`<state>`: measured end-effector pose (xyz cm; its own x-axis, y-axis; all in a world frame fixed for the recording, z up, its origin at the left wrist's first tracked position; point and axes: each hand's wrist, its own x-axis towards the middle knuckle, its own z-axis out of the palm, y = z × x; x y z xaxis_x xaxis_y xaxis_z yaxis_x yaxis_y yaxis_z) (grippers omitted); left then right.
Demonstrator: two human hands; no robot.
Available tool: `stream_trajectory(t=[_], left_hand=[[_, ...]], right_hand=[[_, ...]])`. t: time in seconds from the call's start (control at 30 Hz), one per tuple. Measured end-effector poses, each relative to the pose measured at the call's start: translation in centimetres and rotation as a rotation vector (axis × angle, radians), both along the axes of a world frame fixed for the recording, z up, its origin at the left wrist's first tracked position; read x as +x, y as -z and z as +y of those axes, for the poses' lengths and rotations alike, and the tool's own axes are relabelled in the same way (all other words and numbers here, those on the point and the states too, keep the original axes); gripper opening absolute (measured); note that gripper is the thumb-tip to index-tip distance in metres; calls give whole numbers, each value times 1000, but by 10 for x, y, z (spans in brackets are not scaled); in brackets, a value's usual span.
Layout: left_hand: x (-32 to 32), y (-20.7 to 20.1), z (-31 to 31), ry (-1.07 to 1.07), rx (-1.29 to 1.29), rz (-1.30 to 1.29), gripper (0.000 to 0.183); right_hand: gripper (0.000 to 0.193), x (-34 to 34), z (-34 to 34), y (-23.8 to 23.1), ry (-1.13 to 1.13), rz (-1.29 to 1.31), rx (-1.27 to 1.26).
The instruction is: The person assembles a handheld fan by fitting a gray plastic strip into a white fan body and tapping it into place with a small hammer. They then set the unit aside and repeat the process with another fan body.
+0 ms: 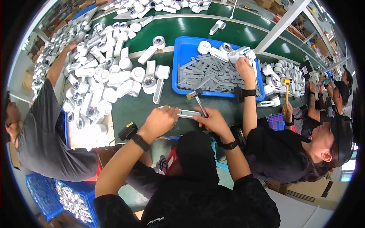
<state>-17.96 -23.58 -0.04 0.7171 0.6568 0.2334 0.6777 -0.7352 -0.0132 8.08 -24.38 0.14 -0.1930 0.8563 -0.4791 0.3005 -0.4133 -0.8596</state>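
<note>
From over here I'm seeing my left forearm (pixel 119 169) slanting up and to the right, with my right forearm (pixel 238 161) leaning in leftward. My left hand (pixel 159 121) is lying knuckles-up, fingers (pixel 175 113) curling closed, and my right hand (pixel 214 122) is curling into a grip, thumb (pixel 197 118) pointing across toward the left one. They're sitting near each other, not touching.

1. Grey-white handle shell (pixel 188 114): left portion partly covered by left hand (pixel 159 122).
2. Hammer (pixel 199 103): lower handle concealed in right hand (pixel 211 121).
3. Blue tray (pixel 186 45): floor largely hidden beneath grey strips (pixel 209 72).
4. Far handheld-fan pile (pixel 163 5): cut off by picture's upper edge.
</note>
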Motion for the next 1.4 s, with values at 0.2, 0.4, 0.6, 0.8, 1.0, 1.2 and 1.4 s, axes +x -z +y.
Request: stream_trajectory(t=[0.2,0.4,0.6,0.8,1.0,1.2,1.4], left_hand=[[2,2,-2,-21,53,-48,31],[2,5,-4,-25,65,-59,32],[4,5,-2,-32,53,-74,38],[5,3,-2,-31,47,-57,38],[4,-4,-2,-33,26,-120,40],[15,-17,5,9,31,-251,38],[20,-11,21,187,-28,-127,47]], right_hand=[[38,-1,-4,24,-10,-120,157],[38,6,6,10,-92,-16,26],[39,5,1,12,69,292,-156],[40,3,6,17,103,326,-236],[39,0,6,15,114,297,-231],[39,-4,1,15,139,262,-176],[40,-5,4,18,141,271,-150]])
